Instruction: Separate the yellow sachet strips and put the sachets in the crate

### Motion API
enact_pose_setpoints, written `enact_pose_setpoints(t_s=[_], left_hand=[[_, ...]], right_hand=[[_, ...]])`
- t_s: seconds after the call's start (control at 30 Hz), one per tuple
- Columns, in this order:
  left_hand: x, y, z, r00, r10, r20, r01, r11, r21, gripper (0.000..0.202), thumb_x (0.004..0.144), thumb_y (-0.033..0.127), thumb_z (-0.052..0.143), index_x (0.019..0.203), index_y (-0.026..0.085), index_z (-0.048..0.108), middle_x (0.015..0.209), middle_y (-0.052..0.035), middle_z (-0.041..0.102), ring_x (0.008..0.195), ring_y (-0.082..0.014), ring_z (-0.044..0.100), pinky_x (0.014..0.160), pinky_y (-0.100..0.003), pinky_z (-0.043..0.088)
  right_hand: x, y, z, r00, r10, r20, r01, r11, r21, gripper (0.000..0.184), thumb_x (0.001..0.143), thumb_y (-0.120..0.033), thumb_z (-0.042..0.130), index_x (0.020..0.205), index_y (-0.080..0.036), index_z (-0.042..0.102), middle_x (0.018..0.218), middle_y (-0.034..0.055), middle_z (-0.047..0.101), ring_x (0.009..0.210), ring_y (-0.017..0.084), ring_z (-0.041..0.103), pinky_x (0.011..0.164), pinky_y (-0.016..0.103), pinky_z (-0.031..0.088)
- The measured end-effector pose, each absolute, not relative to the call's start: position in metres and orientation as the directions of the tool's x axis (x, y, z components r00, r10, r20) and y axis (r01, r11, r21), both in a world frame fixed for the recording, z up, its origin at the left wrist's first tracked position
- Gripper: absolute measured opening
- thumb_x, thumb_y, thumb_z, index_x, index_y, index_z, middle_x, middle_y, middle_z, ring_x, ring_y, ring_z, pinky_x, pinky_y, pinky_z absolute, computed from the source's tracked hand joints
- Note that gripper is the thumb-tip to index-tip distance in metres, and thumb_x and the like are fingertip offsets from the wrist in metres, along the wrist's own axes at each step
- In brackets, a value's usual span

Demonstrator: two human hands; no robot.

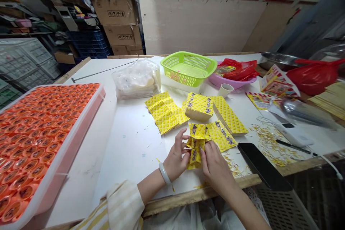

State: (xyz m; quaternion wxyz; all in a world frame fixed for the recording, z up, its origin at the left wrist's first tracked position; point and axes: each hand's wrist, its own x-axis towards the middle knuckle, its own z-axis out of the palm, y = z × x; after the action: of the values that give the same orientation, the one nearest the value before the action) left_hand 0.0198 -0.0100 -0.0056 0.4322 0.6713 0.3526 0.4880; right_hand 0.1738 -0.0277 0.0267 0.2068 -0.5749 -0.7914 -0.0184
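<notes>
Near the table's front edge, my left hand and my right hand hold a yellow printed card between them. It has a diamond pattern and dark print, and looks folded or in strips. My left fingers are curled at its left side; my right thumb and fingers pinch its right side. Just behind my right hand lie more yellow printed cards. A stack of yellow cards stands farther back. To its left lie creased yellow sheets, and to its right a long yellow stack.
A white tray of orange round containers fills the left side. Behind are a clear plastic bag, a green basket, a purple basin and a paper cup. On the right are a black phone and paper scraps.
</notes>
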Motion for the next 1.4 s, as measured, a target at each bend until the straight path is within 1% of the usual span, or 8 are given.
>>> enact_pose_setpoints(t_s=[0.1,0.23,0.33,0.47,0.83,1.0,1.27,1.4], left_hand=[[0.019,-0.007,-0.017,0.304,0.908,0.288,0.279,-0.374,0.885,0.082,0.072,-0.004,0.04,0.141,0.028,0.009,0.106,-0.0047,0.05,0.085,-0.0133,0.056,0.076,-0.029,0.053],[0.012,-0.004,-0.016,0.437,0.872,0.221,0.724,-0.486,0.488,0.064,0.078,0.001,0.042,0.136,0.025,0.033,0.092,-0.0053,0.055,0.093,-0.023,0.05,0.084,-0.041,0.048],[0.006,-0.004,-0.007,0.413,0.896,0.164,0.841,-0.444,0.31,0.047,0.08,0.014,0.054,0.125,0.024,0.049,0.101,-0.0091,0.052,0.098,-0.027,0.046,0.085,-0.044,0.046],[0.001,-0.004,-0.002,0.41,0.894,0.184,0.82,-0.449,0.354,0.045,0.073,0.024,0.068,0.116,0.022,0.055,0.125,-0.0116,0.037,0.119,-0.0308,0.035,0.098,-0.046,0.039],[-0.018,-0.005,0.024,0.559,0.787,0.26,0.686,-0.615,0.388,0.056,0.066,0.03,0.069,0.116,0.017,0.05,0.141,-0.0163,0.029,0.135,-0.0369,0.017,0.11,-0.056,0.015],[-0.011,-0.001,0.003,0.656,0.724,0.212,0.516,-0.636,0.574,0.02,0.084,0.031,0.057,0.098,0.016,0.057,0.124,-0.0156,0.044,0.123,-0.0269,0.04,0.103,-0.042,0.038],[0.002,-0.011,-0.012,0.663,0.726,0.182,0.626,-0.672,0.395,0.015,0.092,0.02,0.045,0.094,0.016,0.06,0.118,-0.013,0.044,0.118,-0.0262,0.043,0.093,-0.041,0.048],[0.003,-0.014,-0.012,0.677,0.708,0.201,0.609,-0.692,0.388,0.017,0.093,0.018,0.044,0.099,0.016,0.059,0.117,-0.0133,0.046,0.121,-0.0262,0.042,0.095,-0.042,0.048]], right_hand=[[0.172,-0.029,0.011,-0.282,0.906,0.315,0.935,0.333,-0.122,0.015,0.092,-0.02,0.033,0.079,-0.022,0.041,0.086,0.0074,0.049,0.081,0.023,0.049,0.069,0.036,0.042],[0.164,-0.036,-0.004,-0.316,0.903,0.291,0.945,0.327,0.011,0.015,0.09,-0.019,0.038,0.077,-0.021,0.045,0.082,0.0084,0.05,0.076,0.023,0.047,0.067,0.037,0.04],[0.159,-0.04,-0.006,-0.328,0.899,0.289,0.944,0.325,0.06,0.015,0.089,-0.021,0.041,0.076,-0.02,0.048,0.083,0.0097,0.051,0.079,0.024,0.047,0.069,0.038,0.039],[0.16,-0.041,-0.004,-0.33,0.905,0.268,0.942,0.334,0.035,0.012,0.087,-0.023,0.044,0.077,-0.019,0.05,0.085,0.0102,0.051,0.082,0.025,0.047,0.07,0.039,0.039],[0.167,-0.051,-0.002,-0.256,0.946,0.198,0.951,0.283,-0.122,0.008,0.084,-0.023,0.048,0.084,-0.018,0.055,0.097,0.0122,0.052,0.094,0.028,0.047,0.078,0.04,0.041],[0.16,-0.053,0.0,-0.216,0.962,0.17,0.966,0.236,-0.108,0.011,0.083,-0.025,0.049,0.084,-0.018,0.058,0.096,0.0127,0.053,0.094,0.029,0.047,0.079,0.043,0.039],[0.198,-0.048,0.013,-0.408,0.905,0.118,0.814,0.419,-0.403,0.015,0.084,-0.029,0.05,0.093,-0.018,0.054,0.103,0.0111,0.053,0.1,0.026,0.048,0.086,0.04,0.044],[0.215,-0.038,0.01,-0.46,0.856,0.236,0.801,0.515,-0.306,0.032,0.087,-0.022,0.048,0.118,-0.014,0.048,0.114,0.0141,0.051,0.108,0.027,0.047,0.092,0.043,0.042]])
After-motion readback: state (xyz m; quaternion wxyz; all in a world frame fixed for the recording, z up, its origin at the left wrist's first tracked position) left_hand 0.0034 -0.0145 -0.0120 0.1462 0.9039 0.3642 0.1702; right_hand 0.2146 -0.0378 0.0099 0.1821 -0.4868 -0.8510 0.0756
